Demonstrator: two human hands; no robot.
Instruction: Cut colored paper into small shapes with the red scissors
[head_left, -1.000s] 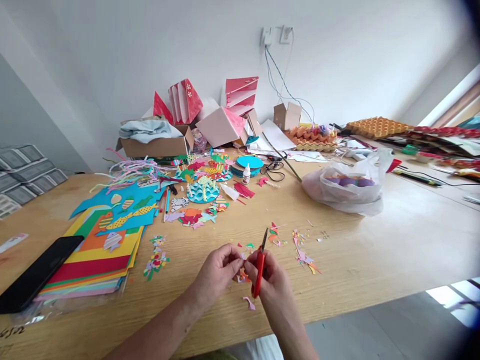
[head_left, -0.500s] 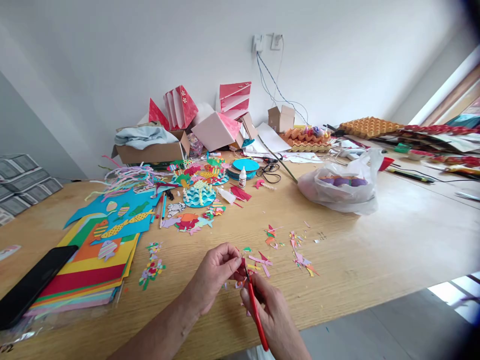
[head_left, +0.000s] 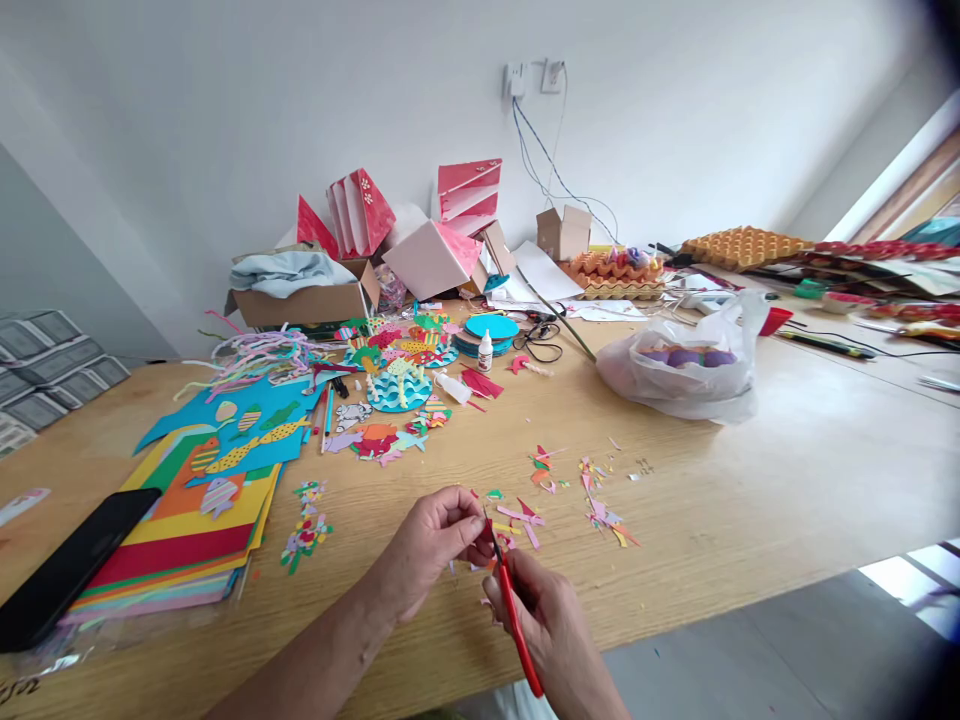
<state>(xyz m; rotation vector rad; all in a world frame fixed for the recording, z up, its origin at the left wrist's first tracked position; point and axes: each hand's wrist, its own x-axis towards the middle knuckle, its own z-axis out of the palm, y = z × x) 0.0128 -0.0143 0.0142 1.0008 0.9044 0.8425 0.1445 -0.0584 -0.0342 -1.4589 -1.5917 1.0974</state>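
Near the front edge of the table, my left hand (head_left: 444, 540) pinches a small piece of dark red paper (head_left: 487, 532), mostly covered by the fingers. My right hand (head_left: 546, 618) is closed around red-handled scissors (head_left: 517, 625), whose blades point up and away from me and meet the red paper. Beneath and beyond both hands lie paper scraps (head_left: 525, 520) in pink, red and yellow. More scraps (head_left: 600, 508) are scattered to the right. Left of my hands sits a small pile of coloured paper bits (head_left: 306, 535).
Coloured paper sheets (head_left: 180, 540) with paper fish and a black phone (head_left: 75, 560) lie at the left. Farther back are a glue bottle (head_left: 485, 352), fish cutouts (head_left: 375, 440), blue discs (head_left: 491, 328) and pipe cleaners (head_left: 255, 355). A plastic bag (head_left: 675, 395) sits at the right.
The scissor blades have shifted slightly against the red paper, and the handles sit a touch farther right. My left hand keeps its pinch in nearly the same place.
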